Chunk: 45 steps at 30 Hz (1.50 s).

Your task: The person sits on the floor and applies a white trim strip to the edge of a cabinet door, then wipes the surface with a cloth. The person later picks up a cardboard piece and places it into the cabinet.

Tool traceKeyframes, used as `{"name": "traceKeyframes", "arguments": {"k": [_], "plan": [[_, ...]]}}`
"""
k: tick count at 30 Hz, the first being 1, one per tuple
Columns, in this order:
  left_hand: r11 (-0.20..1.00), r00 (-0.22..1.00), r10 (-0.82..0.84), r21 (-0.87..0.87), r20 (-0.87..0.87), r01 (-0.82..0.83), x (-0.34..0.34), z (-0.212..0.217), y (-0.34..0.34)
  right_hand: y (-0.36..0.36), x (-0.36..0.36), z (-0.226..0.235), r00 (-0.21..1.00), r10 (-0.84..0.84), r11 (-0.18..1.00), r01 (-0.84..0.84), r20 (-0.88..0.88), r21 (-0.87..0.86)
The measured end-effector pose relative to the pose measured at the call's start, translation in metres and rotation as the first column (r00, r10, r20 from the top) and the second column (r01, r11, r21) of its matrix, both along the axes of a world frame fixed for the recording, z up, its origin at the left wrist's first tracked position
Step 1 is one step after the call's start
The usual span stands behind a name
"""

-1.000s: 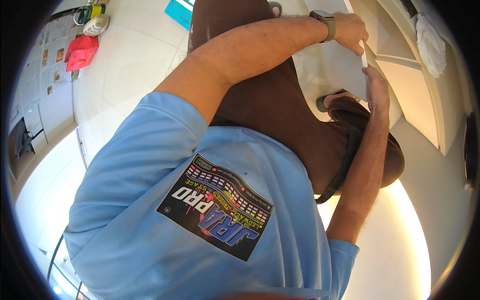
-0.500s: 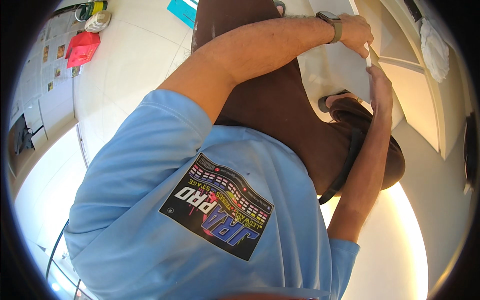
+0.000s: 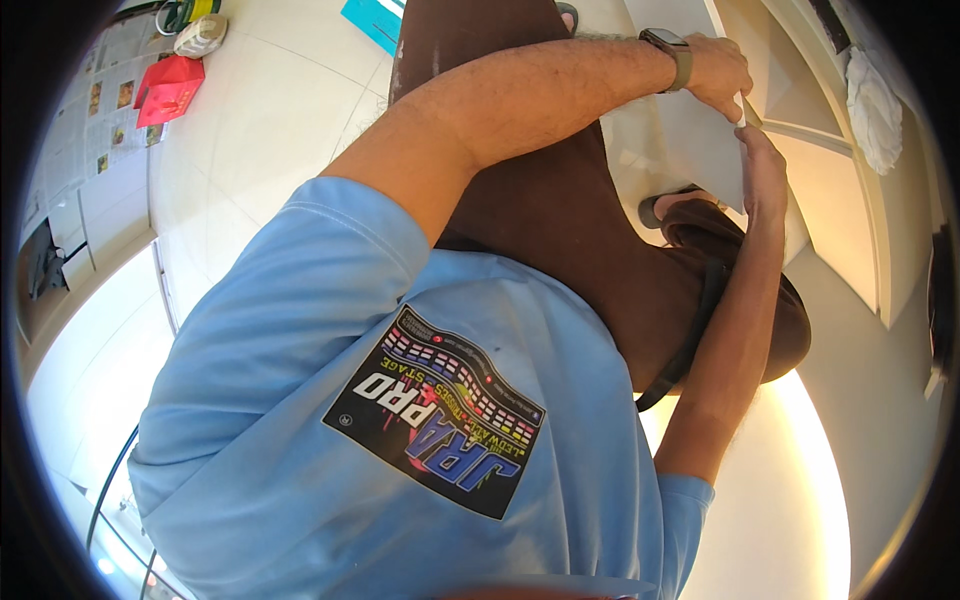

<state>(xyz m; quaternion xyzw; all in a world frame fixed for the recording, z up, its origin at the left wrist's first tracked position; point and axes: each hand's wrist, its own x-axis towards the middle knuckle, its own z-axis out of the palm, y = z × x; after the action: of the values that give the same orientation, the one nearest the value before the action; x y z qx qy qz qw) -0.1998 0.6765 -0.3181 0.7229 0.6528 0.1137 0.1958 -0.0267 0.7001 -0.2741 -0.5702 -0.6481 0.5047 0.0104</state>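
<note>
At the upper right, a pale flat panel (image 3: 695,130) stands on edge beside the cabinet, its narrow white edge facing my fingers. My left hand (image 3: 716,75), with a watch (image 3: 665,55) on its wrist, is closed over that edge from above. Just below it, my right hand (image 3: 765,170) is closed on the same edge, thumb and fingertips near my left fingertips. Between the two hands only a short white piece of edge shows. The far side of the panel and some of my fingers are hidden.
An open cream cabinet (image 3: 835,215) with shelves stands right of my hands, a white cloth (image 3: 873,110) hanging by it. My bent legs in brown trousers (image 3: 540,200) fill the middle. A red bag (image 3: 168,90), a pale shoe (image 3: 200,36) and a turquoise item (image 3: 372,22) lie left.
My right fingertips have slid slightly up along the panel edge, closer to my left hand. My left hand keeps its hold. The whole view has shifted a little.
</note>
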Motion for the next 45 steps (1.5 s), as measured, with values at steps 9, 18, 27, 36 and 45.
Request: {"name": "traceKeyframes", "arguments": {"k": [9, 18, 27, 36, 45], "plan": [[1.0, 1.0, 0.003, -0.002, -0.007, -0.003, 0.0, 0.001, -0.002, -0.005, 0.007, -0.014, 0.988, -0.058, 0.998, 0.059, -0.144, -0.003], [1.0, 1.0, 0.017, 0.017, 0.022, -0.017, 0.0, 0.002, -0.004, -0.001, -0.001, -0.011, 0.988, -0.085, 0.996, 0.084, -0.131, -0.017], [0.999, 0.999, 0.007, -0.034, 0.036, -0.005, 0.0, 0.003, 0.001, 0.0, 0.014, -0.009, 0.987, -0.069, 0.995, 0.058, -0.142, -0.076], [0.999, 0.999, -0.035, 0.013, 0.015, 0.035, -0.005, 0.0, -0.003, 0.001, 0.002, -0.014, 0.985, -0.075, 0.996, 0.066, -0.153, -0.063], [1.0, 0.999, -0.02, 0.023, 0.033, 0.019, -0.003, -0.002, -0.002, -0.001, -0.003, -0.013, 0.981, -0.07, 0.998, 0.07, -0.183, -0.006]]}}
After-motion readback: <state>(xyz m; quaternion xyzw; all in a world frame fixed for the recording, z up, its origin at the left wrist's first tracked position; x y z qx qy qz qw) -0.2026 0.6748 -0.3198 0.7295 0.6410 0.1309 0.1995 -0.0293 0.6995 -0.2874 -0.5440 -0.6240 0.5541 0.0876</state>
